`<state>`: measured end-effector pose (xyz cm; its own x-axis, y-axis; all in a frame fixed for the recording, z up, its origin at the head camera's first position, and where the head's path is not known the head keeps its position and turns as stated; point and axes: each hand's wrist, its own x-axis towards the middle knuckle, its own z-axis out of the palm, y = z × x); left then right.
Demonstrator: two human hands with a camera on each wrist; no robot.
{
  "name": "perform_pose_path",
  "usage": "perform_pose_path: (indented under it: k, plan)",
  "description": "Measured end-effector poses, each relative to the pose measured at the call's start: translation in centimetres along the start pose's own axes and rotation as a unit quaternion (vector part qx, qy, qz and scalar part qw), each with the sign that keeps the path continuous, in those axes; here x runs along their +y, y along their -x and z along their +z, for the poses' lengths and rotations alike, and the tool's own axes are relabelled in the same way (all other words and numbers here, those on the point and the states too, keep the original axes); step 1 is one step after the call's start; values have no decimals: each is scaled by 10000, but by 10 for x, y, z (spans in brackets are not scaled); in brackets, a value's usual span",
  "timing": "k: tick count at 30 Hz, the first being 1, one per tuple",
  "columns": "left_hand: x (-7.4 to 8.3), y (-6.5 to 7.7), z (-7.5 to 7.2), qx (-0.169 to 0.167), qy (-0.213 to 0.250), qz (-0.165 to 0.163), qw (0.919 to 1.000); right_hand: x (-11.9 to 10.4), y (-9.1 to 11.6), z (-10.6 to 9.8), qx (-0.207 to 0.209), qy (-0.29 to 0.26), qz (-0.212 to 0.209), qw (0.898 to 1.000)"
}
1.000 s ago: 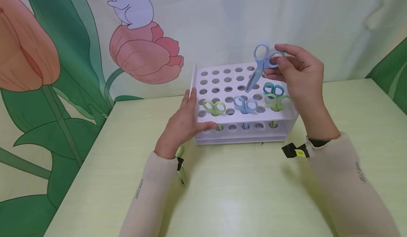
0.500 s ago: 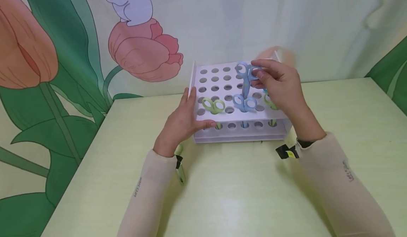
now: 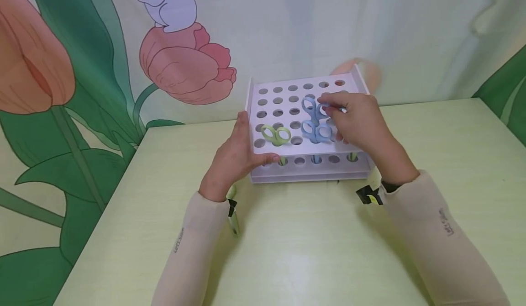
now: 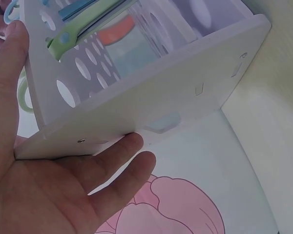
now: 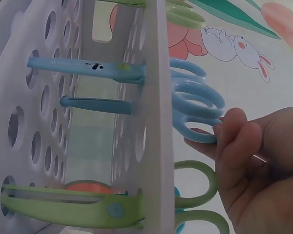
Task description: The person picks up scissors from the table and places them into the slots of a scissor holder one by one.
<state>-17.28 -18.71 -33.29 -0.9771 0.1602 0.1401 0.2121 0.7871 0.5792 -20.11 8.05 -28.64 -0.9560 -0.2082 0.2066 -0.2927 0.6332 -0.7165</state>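
Observation:
A white rack [image 3: 304, 152] with rows of round holes stands on the table. My left hand [image 3: 232, 160] holds its left corner, thumb along the front edge and fingers against the side panel [image 4: 185, 87]. My right hand [image 3: 357, 118] pinches a handle ring of light blue scissors [image 3: 308, 106]; their blade [image 5: 95, 104] points down through the upper plate. Just in front stand other light blue scissors [image 3: 316, 132] in a hole. Green scissors [image 3: 275, 136] stand to their left. More green scissors [image 5: 107, 212] stand at the right, their handles hidden by my hand in the head view.
Another pair of green scissors [image 3: 234, 224] lies on the pale green table [image 3: 296, 251], partly behind my left wrist. A sliver of teal handle [image 5: 179, 214] shows behind the green ring. A curtain [image 3: 287, 32] printed with flowers hangs behind the rack.
My right hand has brought the light blue scissors left and down, from above the rack into a hole behind the front pair. My left hand has stayed on the rack.

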Motion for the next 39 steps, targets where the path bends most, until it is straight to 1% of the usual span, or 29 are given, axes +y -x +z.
perform_pose_path:
  k: [9, 15, 22, 25, 27, 29, 31, 33, 34, 36, 37, 39]
  plan:
    - [1, -1, 1, -5, -33, -9, 10000, 4, -3, 7, -309, 569, -176, 9977]
    - [0, -2, 1, 5, -100, 33, 9999, 4, -4, 10, -281, 653, -262, 9971]
    - [0, -1, 0, -26, -178, -37, 9998, 3, -2, 8, -244, 657, -244, 9972]
    - [0, -1, 0, -38, -163, -46, 9998, 0, 3, 1, -199, 589, -134, 9980]
    - [0, -2, 1, -30, -128, -18, 9999, -3, 7, -7, -85, 483, -56, 9988]
    - [1, -2, 1, -35, -130, -14, 9999, -5, 11, -16, 152, 338, -4, 9993]
    - [1, -2, 2, -55, -126, -31, 9999, -5, 15, -26, 505, 225, -21, 9985]
    - [1, -2, 2, -75, -130, -60, 9999, -2, 18, -35, 833, 245, -87, 9962]
    - [2, -2, 1, -83, -145, -84, 9998, 1, 19, -40, 933, 268, -98, 9952]
    - [1, -2, 1, -98, -155, -117, 9998, 7, 21, -47, 906, 428, -86, 9949]
    - [1, -1, 1, -88, -156, -122, 9998, 11, 20, -50, 768, 542, -75, 9955]
    - [1, -1, 0, -59, -155, -114, 9998, 21, 19, -54, 339, 717, -57, 9968]
